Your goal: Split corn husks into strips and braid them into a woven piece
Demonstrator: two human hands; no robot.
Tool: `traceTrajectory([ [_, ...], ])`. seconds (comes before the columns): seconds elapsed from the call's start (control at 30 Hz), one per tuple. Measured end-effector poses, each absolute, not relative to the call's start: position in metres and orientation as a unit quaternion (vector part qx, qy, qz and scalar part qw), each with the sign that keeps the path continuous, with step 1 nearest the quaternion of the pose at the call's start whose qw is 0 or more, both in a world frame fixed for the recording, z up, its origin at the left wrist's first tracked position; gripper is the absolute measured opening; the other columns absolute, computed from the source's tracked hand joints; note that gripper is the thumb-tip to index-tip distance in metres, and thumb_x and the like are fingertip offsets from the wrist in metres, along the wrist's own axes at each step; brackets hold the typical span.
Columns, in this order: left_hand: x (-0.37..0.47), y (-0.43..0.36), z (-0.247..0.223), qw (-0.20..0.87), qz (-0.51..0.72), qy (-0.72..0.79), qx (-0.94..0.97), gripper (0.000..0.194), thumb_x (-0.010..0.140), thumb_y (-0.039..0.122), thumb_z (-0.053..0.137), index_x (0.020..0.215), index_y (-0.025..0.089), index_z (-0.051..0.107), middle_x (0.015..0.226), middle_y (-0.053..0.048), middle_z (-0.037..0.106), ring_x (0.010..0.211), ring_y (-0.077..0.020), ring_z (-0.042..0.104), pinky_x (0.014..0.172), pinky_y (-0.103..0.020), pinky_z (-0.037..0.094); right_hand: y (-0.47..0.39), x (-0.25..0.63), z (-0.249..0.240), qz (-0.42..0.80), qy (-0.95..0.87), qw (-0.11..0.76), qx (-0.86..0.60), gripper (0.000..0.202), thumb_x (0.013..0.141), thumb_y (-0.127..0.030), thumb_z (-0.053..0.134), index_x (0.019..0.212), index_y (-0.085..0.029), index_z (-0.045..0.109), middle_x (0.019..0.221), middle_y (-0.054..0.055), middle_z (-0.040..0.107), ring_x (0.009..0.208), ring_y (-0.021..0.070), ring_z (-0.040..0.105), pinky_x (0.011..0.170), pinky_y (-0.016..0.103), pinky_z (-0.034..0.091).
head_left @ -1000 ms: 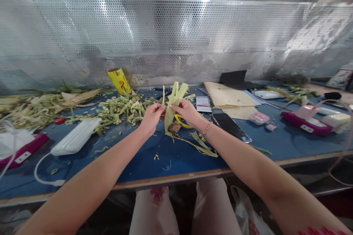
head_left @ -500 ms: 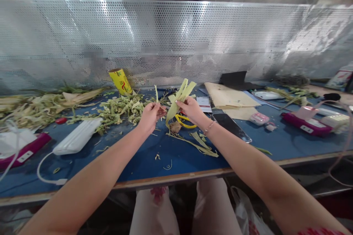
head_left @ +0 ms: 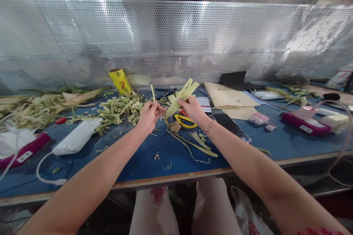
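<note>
My left hand (head_left: 150, 115) pinches a thin pale green strip (head_left: 152, 92) that points up from its fingertips. Close by on the right, my right hand (head_left: 191, 107) is closed on a bundle of wider green husk strips (head_left: 184, 93), which fan out above and below the fingers. Under the right hand lie yellow-handled scissors (head_left: 186, 123) and a small brown clump (head_left: 174, 127). Loose husk strips (head_left: 202, 145) are on the blue table just in front of them. Beyond my left hand is a pile of curled green husk pieces (head_left: 118, 110).
A yellow tube (head_left: 120, 82) stands tilted at the back. White power bank (head_left: 77, 136) with cable at left, black phone (head_left: 231, 126) and brown paper (head_left: 231, 96) at right. Purple power strips (head_left: 306, 124) lie at both sides. A perforated metal screen (head_left: 176, 36) rises behind.
My left hand has shifted slightly left and up with its strip. The bundle in my right hand tilts a little further right, and a thin curled strand now shows on the table below it.
</note>
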State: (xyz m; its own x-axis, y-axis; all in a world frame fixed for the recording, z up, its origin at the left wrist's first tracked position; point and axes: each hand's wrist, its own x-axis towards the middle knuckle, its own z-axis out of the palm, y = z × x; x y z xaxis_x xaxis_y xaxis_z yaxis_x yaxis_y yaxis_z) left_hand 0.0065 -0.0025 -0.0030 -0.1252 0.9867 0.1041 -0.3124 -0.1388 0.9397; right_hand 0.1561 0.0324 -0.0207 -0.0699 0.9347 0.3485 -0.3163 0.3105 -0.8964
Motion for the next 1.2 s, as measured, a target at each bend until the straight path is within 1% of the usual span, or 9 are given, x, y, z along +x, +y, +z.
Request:
traceTrajectory([
  [0.27,0.007,-0.005,-0.002,0.517,0.622,0.406,0.425,0.019,0.081,0.019,0.046,0.063,0.016,0.045,0.057,0.0,0.057,0.057,-0.0109,0.06,0.066,-0.027,0.048,0.032,0.157,-0.021,0.518,-0.527,0.606,-0.294,0.026,0.057,-0.033,0.069,0.074,-0.019,0.056,0.072,-0.001,0.064,0.071,0.0153,0.06,0.074,0.034,0.05],
  [0.4,0.008,-0.008,-0.001,0.53,0.606,0.39,0.448,0.01,0.071,0.022,0.059,0.069,0.015,0.053,0.064,-0.002,0.061,0.061,-0.012,0.06,0.065,-0.027,0.046,0.031,0.157,-0.021,0.514,-0.536,0.601,-0.296,0.025,0.058,-0.034,0.067,0.075,-0.019,0.057,0.073,-0.001,0.065,0.072,0.0153,0.061,0.073,0.034,0.05],
  [0.5,0.008,-0.01,-0.002,0.535,0.587,0.378,0.476,0.012,0.065,0.021,0.062,0.073,0.014,0.058,0.068,-0.003,0.063,0.062,-0.0125,0.059,0.062,-0.027,0.045,0.03,0.156,-0.02,0.519,-0.538,0.595,-0.295,0.027,0.056,-0.034,0.068,0.075,-0.019,0.057,0.073,0.0,0.065,0.071,0.0157,0.061,0.072,0.034,0.05],
  [0.67,0.01,-0.014,-0.002,0.532,0.569,0.372,0.504,0.014,0.063,0.021,0.064,0.074,0.014,0.06,0.069,-0.003,0.064,0.064,-0.0134,0.059,0.061,-0.027,0.046,0.028,0.156,-0.02,0.534,-0.537,0.585,-0.291,0.029,0.055,-0.034,0.07,0.075,-0.019,0.056,0.071,0.0,0.065,0.068,0.0155,0.061,0.073,0.035,0.05],
  [0.8,0.01,-0.014,-0.002,0.505,0.566,0.397,0.517,0.012,0.065,0.022,0.064,0.073,0.014,0.059,0.067,-0.002,0.064,0.062,-0.0122,0.059,0.061,-0.026,0.047,0.029,0.155,-0.021,0.535,-0.534,0.59,-0.283,0.028,0.055,-0.033,0.07,0.075,-0.018,0.055,0.071,0.0,0.064,0.067,0.0151,0.06,0.071,0.034,0.05],
  [0.9,0.008,-0.009,-0.003,0.48,0.594,0.41,0.5,0.008,0.07,0.021,0.06,0.071,0.013,0.059,0.063,-0.001,0.062,0.057,-0.0104,0.058,0.062,-0.025,0.047,0.031,0.157,-0.02,0.514,-0.522,0.617,-0.289,0.025,0.057,-0.032,0.068,0.074,-0.018,0.056,0.071,-0.001,0.063,0.068,0.0138,0.059,0.071,0.033,0.05],
  [1.03,0.002,-0.001,-0.005,0.476,0.633,0.411,0.452,0.008,0.075,0.019,0.055,0.069,0.012,0.058,0.056,0.001,0.058,0.053,-0.0091,0.057,0.062,-0.025,0.048,0.031,0.161,-0.016,0.497,-0.495,0.651,-0.292,0.021,0.058,-0.029,0.067,0.072,-0.019,0.055,0.072,-0.002,0.062,0.069,0.0122,0.057,0.07,0.029,0.049],
  [1.13,-0.001,0.003,-0.006,0.473,0.643,0.406,0.444,0.009,0.075,0.019,0.056,0.069,0.012,0.058,0.053,0.002,0.055,0.049,-0.0079,0.054,0.057,-0.023,0.047,0.03,0.164,-0.013,0.492,-0.479,0.664,-0.295,0.018,0.059,-0.027,0.066,0.071,-0.019,0.055,0.073,-0.001,0.061,0.067,0.0115,0.057,0.067,0.028,0.049],
  [1.2,-0.002,0.005,-0.007,0.469,0.649,0.401,0.445,0.01,0.075,0.02,0.057,0.069,0.012,0.058,0.051,0.003,0.051,0.046,-0.0064,0.05,0.052,-0.02,0.044,0.03,0.166,-0.011,0.489,-0.469,0.674,-0.294,0.018,0.061,-0.027,0.065,0.072,-0.019,0.054,0.074,-0.001,0.061,0.068,0.0117,0.057,0.069,0.029,0.049],
])
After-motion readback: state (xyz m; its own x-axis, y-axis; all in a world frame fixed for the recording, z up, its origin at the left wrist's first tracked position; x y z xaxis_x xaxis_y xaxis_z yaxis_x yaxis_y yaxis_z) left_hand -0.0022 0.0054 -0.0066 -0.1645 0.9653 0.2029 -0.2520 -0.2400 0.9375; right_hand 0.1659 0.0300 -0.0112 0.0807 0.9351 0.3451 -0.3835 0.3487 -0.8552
